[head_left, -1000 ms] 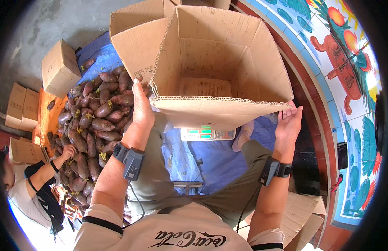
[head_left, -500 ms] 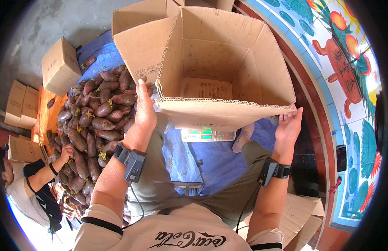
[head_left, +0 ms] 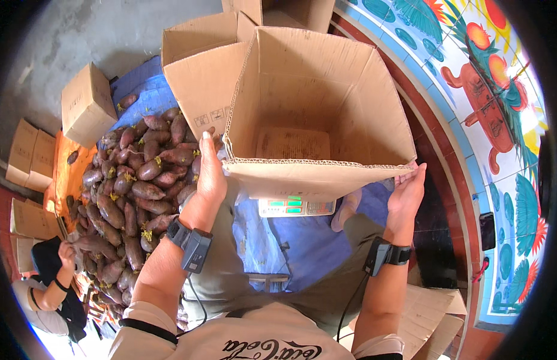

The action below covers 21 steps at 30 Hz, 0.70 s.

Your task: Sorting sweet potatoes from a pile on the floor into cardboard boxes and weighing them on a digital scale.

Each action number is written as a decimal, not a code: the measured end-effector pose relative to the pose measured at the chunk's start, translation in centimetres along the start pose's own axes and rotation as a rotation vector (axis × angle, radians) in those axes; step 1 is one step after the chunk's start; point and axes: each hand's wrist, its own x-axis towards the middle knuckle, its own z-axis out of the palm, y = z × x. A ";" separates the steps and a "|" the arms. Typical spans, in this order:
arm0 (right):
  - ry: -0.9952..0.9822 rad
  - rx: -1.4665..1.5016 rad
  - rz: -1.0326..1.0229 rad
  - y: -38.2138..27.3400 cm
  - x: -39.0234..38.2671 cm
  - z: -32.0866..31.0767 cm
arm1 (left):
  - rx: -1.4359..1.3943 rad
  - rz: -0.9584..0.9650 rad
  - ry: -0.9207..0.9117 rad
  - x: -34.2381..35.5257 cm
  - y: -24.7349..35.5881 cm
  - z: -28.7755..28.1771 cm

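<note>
A large, open-topped cardboard box [head_left: 311, 180] stands before me, its inside bare down to the bottom flaps. My left hand [head_left: 211, 174] is at its near left corner, thumb pointing up and the other fingers mostly hidden. At the near right corner, my right hand [head_left: 407, 187] has its fingers against the cardboard. The box is held between both hands. Below its near wall shows a white digital scale [head_left: 297, 207] with lit green displays; whether the box rests on it is hidden.
Sweet potatoes [head_left: 147, 191] lie heaped at the left on a blue tarp [head_left: 290, 240]. Another open box [head_left: 206, 78] adjoins mine. Closed cartons [head_left: 89, 105] stand far left. A co-worker's hand [head_left: 67, 257] is at the heap's edge. Flattened cardboard [head_left: 431, 318] lies at lower right.
The whole view has shifted slightly, with the box and my hands a little lower in it. The co-worker's hand has moved left, and a sweet potato now shows beside it.
</note>
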 end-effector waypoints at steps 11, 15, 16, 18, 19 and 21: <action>-0.038 0.006 0.011 0.1 -0.5 0.3 | -0.203 -0.051 -0.127 -1.2 1.1 1.9; -0.034 0.012 0.021 0.3 -0.4 0.1 | -0.290 -0.156 -0.213 -2.1 2.5 3.3; -0.034 0.016 0.034 0.3 -0.4 0.2 | -0.295 -0.157 -0.215 -2.0 2.4 3.3; -0.026 0.031 0.025 0.3 -0.6 0.4 | -0.302 -0.157 -0.220 -2.0 2.1 3.3; -0.020 0.046 0.023 0.4 -0.6 0.6 | -0.301 -0.148 -0.205 -2.0 2.2 3.3; -0.020 0.046 0.028 0.4 -0.9 1.2 | -0.298 -0.136 -0.188 -1.9 2.1 3.2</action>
